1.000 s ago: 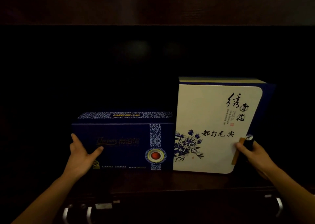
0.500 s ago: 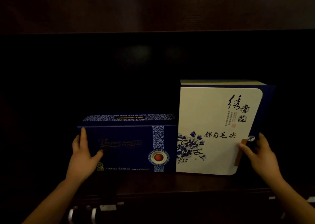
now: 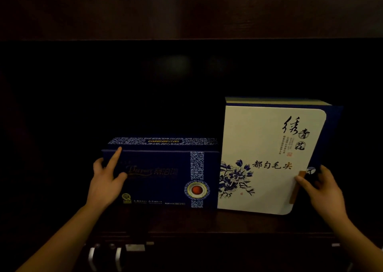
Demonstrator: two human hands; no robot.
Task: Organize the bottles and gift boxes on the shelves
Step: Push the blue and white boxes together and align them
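Note:
Two gift boxes stand side by side, touching, on a dark wooden shelf. The low dark blue box with a patterned band and a red medallion is on the left. My left hand grips its left end, index finger up on the front top corner, thumb on the front face. The taller white box with blue flowers and black calligraphy stands to the right. My right hand holds its right edge by the brown clasp, thumb on the front, fingers around the blue side.
The board of the shelf above runs across the top of the view. The back of this shelf is dark, and nothing can be made out to the left of the blue box. Metal handles show below the shelf front.
The blue box has slid right with my left hand, against the white box. My left index finger has risen to the top corner. My right hand stays at the clasp.

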